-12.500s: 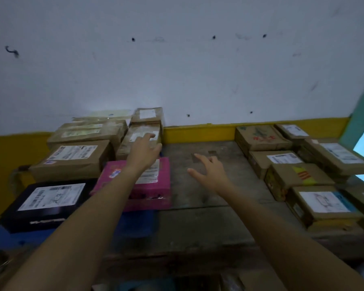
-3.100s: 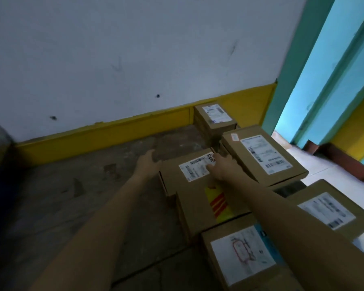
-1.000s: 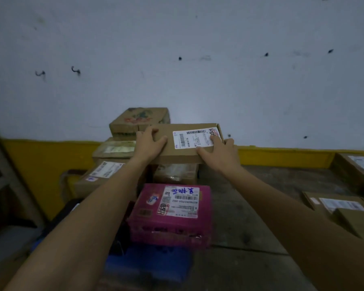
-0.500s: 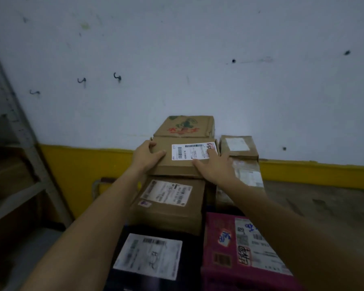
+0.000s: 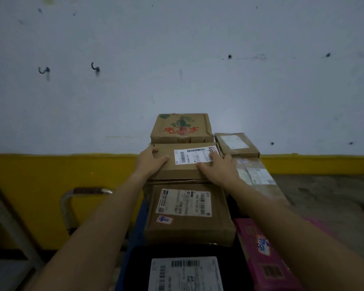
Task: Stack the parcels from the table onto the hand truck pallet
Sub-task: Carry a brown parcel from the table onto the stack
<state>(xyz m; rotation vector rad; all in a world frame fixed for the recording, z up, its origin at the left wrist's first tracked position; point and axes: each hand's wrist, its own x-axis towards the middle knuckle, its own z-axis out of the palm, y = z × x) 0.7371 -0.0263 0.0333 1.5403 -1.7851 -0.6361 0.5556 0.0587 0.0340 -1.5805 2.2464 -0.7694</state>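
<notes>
A flat brown parcel with a white barcode label lies on top of the parcel stack on the hand truck. My left hand grips its left edge, thumb on top. My right hand lies on its right front corner, fingers stretched over the label. Behind it sits a brown parcel with green and red print. In front of it and lower are a larger labelled brown parcel, a black parcel and a pink parcel.
The hand truck's metal handle stands at the left, against the yellow wall band. Two more brown parcels are stacked to the right. The grey wooden table extends right. A metal shelf frame is at the far left.
I carried the labelled parcel from the table's right side to the hand truck. Over the last second it came down onto the stack, in front of the printed parcel.
</notes>
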